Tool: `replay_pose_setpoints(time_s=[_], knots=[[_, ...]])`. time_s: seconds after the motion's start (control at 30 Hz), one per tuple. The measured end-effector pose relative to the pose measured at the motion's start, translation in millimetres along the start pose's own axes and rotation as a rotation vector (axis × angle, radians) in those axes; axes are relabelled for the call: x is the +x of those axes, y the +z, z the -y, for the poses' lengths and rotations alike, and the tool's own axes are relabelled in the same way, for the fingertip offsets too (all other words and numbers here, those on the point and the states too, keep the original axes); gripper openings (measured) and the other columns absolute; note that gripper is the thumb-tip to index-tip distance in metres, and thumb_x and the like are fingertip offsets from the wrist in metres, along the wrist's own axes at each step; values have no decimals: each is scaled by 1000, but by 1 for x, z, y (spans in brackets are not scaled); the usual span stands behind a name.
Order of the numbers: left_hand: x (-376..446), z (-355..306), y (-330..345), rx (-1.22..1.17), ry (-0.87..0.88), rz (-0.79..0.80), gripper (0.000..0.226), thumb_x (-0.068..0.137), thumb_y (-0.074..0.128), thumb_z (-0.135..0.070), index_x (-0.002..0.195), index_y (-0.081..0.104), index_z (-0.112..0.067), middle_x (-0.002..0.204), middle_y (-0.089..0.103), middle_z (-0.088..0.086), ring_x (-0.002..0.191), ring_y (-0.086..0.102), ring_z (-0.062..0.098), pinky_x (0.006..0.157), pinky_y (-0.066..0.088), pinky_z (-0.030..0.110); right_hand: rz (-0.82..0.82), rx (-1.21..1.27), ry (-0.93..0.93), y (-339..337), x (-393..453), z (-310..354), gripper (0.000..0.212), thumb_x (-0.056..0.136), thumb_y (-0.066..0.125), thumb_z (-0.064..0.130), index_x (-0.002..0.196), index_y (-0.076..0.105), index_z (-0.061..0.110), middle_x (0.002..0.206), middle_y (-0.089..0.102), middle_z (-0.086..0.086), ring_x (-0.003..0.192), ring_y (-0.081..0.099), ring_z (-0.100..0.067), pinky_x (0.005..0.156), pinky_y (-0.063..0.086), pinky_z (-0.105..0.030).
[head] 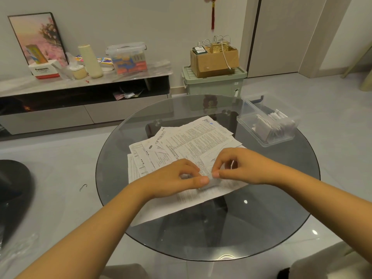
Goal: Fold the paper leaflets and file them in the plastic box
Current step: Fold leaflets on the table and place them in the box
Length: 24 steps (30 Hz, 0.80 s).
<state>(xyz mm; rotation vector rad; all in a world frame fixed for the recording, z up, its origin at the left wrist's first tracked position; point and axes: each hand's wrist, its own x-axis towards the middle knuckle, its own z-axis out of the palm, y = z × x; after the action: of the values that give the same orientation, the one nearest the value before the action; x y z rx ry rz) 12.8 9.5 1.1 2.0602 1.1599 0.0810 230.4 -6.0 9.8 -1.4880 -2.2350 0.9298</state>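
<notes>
Home living room, TV cabinet, glass table

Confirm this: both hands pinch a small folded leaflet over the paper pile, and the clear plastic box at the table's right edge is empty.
Not empty. The head view shows the plastic box already holding folded leaflets. The rest holds: left hand and right hand pinch the small leaflet.

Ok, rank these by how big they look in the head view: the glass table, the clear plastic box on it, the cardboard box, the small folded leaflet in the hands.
1. Glass table
2. Plastic box
3. Cardboard box, close to the plastic box in apparent size and farther off, so that order is unsure
4. Folded leaflet
</notes>
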Motion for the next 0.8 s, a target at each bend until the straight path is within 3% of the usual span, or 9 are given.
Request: replay_pose_setpoints(time_s=[0.1, 0.2, 0.27, 0.4, 0.47, 0.63, 0.73, 0.8], knots=[[5, -1, 5, -4, -21, -140, 36, 77, 61, -62, 93, 63, -30, 102, 56, -16, 94, 53, 6, 77, 38, 14, -88, 64, 37, 2, 7, 4, 8, 88, 61, 27, 85, 67, 32, 85, 64, 17, 80, 58, -6, 70, 44, -11], [11, -4, 9, 7, -44, -333, 17, 84, 66, -39, 88, 60, -24, 83, 56, -14, 78, 54, 6, 67, 41, 17, -179, 234, 78, 4, 16, 9, 12, 91, 56, 28, 93, 68, 27, 85, 66, 15, 74, 61, -4, 68, 46, -12], [14, -5, 10, 18, -71, -386, 19, 83, 69, -34, 93, 55, -26, 88, 53, -13, 82, 53, 7, 69, 44, 17, -208, 295, 124, 6, 22, 10, 15, 93, 54, 31, 101, 65, 28, 91, 66, 12, 77, 64, -6, 68, 48, -14], [19, 1, 12, 74, -115, -383, 48, 77, 75, -32, 118, 51, -26, 118, 47, -7, 106, 49, 11, 95, 46, 28, -181, 122, 144, 17, 28, 5, 23, 85, 65, 31, 107, 60, 32, 92, 63, 13, 79, 57, -2, 69, 41, -12], [20, 2, 12, 73, -126, -383, 60, 76, 77, -31, 128, 47, -24, 122, 48, -6, 110, 48, 12, 98, 43, 29, -148, 80, 160, 25, 30, 4, 30, 80, 71, 32, 107, 58, 34, 93, 60, 13, 78, 55, -3, 69, 40, -12], [21, 1, 8, 43, -155, -375, 65, 72, 80, -32, 128, 47, -27, 110, 49, -7, 100, 49, 10, 87, 44, 22, -123, -92, 142, 37, 32, 6, 47, 79, 72, 31, 121, 51, 30, 101, 53, 9, 80, 49, -5, 76, 40, -18], [19, -1, 5, -18, -155, -402, 51, 75, 78, -26, 119, 52, -29, 96, 49, -9, 80, 50, 8, 66, 38, 12, -133, -68, 151, 37, 31, 8, 55, 80, 71, 30, 127, 43, 29, 105, 50, 8, 84, 48, -6, 79, 40, -19], [19, -1, 3, -123, -154, -442, 42, 78, 75, -21, 116, 56, -29, 88, 51, -10, 73, 50, 7, 62, 38, 12, -146, -48, 163, 36, 31, 7, 52, 81, 70, 31, 126, 44, 30, 104, 51, 9, 82, 48, -5, 78, 41, -19]])
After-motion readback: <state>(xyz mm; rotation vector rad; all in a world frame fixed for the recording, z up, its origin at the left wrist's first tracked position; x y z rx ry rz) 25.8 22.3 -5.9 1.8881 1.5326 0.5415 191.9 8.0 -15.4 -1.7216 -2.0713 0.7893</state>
